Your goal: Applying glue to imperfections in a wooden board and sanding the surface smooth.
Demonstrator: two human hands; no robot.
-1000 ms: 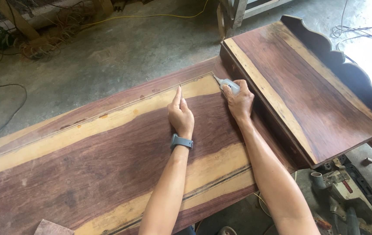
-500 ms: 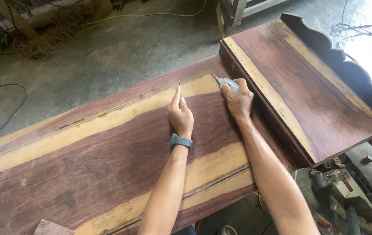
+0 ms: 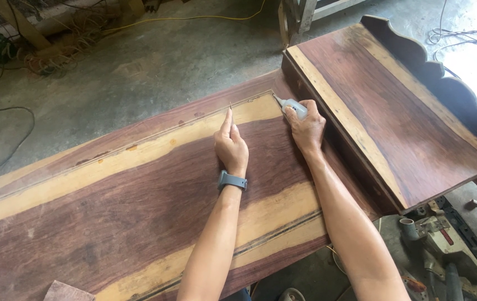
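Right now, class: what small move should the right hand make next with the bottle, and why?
Probably slide the bottle leftward along the groove. The right hand aims its nozzle at the groove near the panel corner, while the left hand holds a thin pick at the groove further left.

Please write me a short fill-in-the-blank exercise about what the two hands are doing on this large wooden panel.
1. The right hand grips a small grey squeeze bottle with a pointed ____.
2. The left hand pinches a thin ____ against the long reddish-brown wooden panel.
3. A grey watch sits on the ____ wrist.
4. A machine stands at the lower ____ of the picture.

Missing words: nozzle; sliver; left; right
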